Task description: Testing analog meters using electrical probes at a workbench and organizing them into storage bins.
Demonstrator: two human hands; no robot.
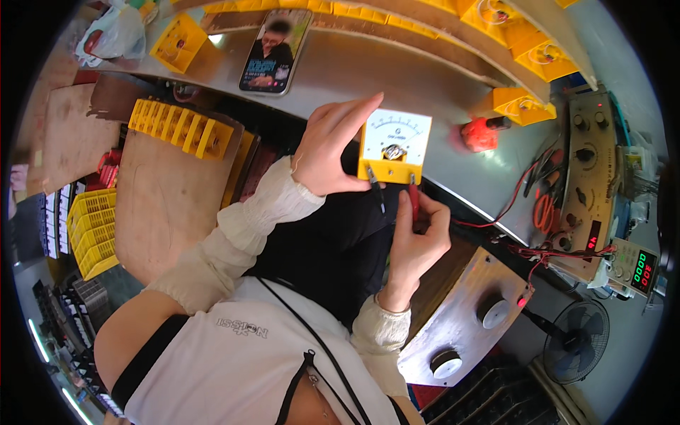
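A yellow analog panel meter (392,172) with a white dial is held up in front of me, over my lap. My left hand (324,150) grips it from its left side, fingers along the upper edge and thumb near the lower corner. A black test probe (376,191) meets the meter's lower left corner; its far end hangs free of my right hand. My right hand (425,237) is closed on a red test probe (414,195), its tip at the lower right corner of the meter. The fingertips behind the meter are partly hidden.
A phone (276,51) lies on the metal bench (347,64), with a red bottle (482,134) to the right. Yellow meters line a wooden board (173,205) at left. A knobbed metal box (467,326), power supply (632,265) and fan (577,340) stand at right.
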